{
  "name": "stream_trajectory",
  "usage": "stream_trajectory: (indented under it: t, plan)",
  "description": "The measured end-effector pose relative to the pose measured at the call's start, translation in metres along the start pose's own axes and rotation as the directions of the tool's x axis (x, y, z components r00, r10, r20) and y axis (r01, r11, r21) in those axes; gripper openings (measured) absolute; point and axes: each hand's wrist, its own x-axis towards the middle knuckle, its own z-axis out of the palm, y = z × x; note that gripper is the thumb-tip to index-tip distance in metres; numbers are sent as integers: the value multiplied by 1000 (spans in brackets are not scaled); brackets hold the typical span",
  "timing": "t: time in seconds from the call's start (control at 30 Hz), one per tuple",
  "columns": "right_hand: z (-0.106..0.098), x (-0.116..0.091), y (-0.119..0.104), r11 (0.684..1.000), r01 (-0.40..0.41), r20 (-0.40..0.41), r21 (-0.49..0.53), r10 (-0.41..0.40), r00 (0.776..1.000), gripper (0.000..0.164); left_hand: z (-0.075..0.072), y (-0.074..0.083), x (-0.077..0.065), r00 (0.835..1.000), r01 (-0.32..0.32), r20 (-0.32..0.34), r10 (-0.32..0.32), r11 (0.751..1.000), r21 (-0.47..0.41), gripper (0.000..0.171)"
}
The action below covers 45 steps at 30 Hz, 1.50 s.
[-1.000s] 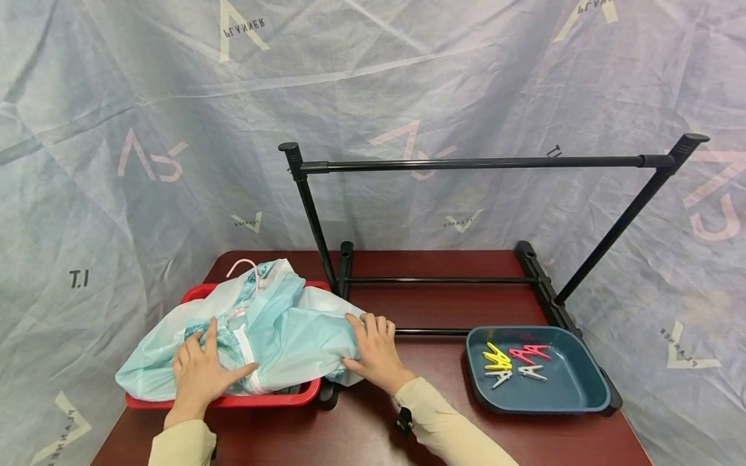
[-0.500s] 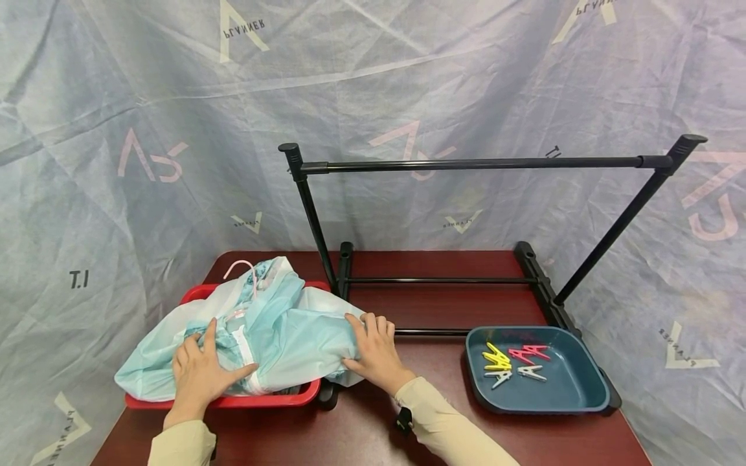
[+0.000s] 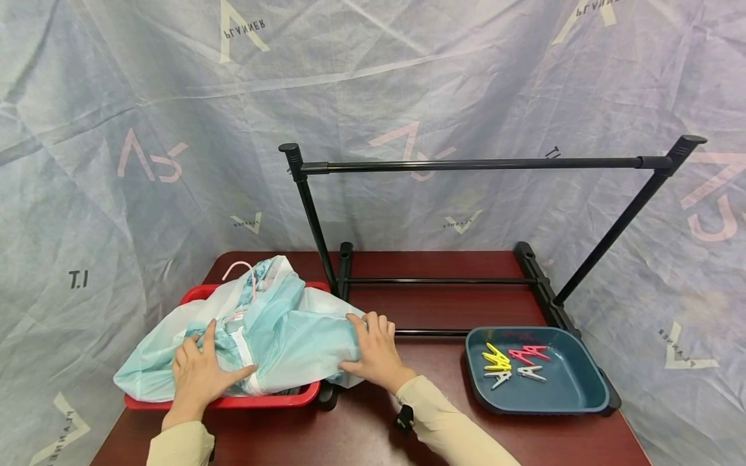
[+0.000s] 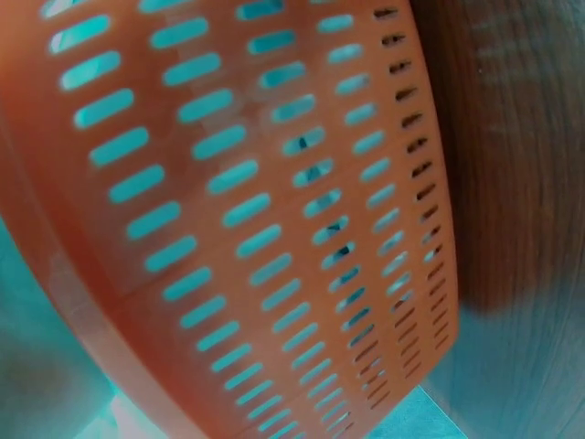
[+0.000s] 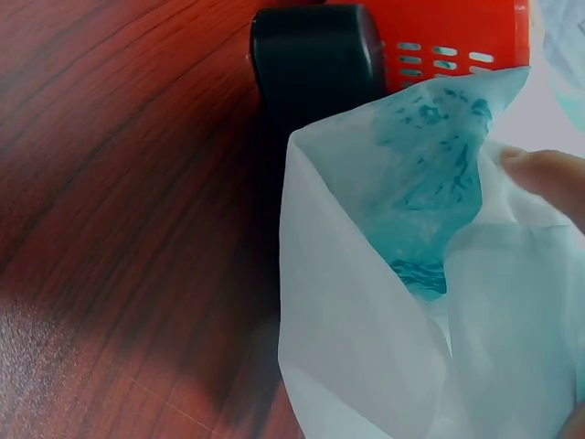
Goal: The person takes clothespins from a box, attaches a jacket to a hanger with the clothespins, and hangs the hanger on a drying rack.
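Note:
A crumpled light blue garment [image 3: 315,330] of thin cloth with white parts lies heaped over a red slotted basket [image 3: 274,400]. The hook of a pink hanger [image 3: 239,264] sticks out at its top. My left hand [image 3: 198,372] rests on the garment's near left part, fingers spread and thumb pointing right. At the right end, my right hand [image 3: 379,353] touches the cloth with thumb and fingers apart. In the right wrist view a loose fold of garment [image 5: 356,302] hangs past the basket, a fingertip against it. The left wrist view shows mostly the basket's slotted wall [image 4: 247,210].
A black rack [image 3: 484,165] stands behind on the dark red table [image 3: 443,388], its left foot [image 3: 328,396] beside the basket. To the right, a dark blue tray [image 3: 568,388] holds yellow clothespins [image 3: 497,357], pink clothespins [image 3: 527,353] and grey clothespins [image 3: 531,373].
Both hands stay almost in place on the garment. The right thumb has shifted very slightly, and the hanger hook has tipped a little to the left.

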Motion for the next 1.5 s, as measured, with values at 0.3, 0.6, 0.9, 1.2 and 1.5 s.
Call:
stream_trajectory:
  t: [0.3, 0.6, 0.9, 1.2, 1.5]
  plan:
    - [-1, -1, 0, 999, -5, -23, 51, 6, 1000, 90, 1, -2, 1, 1000, 15, 19, -15, 1000, -7, 131]
    - [-1, 0, -5, 992, -64, -38, 109, 68, 997, 58, 2, -3, 1, 999, 19, 37, -18, 1000, -13, 133]
    - [-1, 2, -10, 974, -135, -53, 184, 147, 988, 43, 2, -3, 0, 1000, 14, 27, -14, 1000, -12, 134]
    - [-6, 6, -17, 937, -226, -47, 266, 247, 968, 29, 2, -2, -2, 1000, 19, 18, -18, 1000, -21, 136]
    - [-3, 9, -20, 940, -224, -144, 256, 267, 953, 20, 3, -2, -3, 1000, 12, -6, -13, 1000, -23, 137]
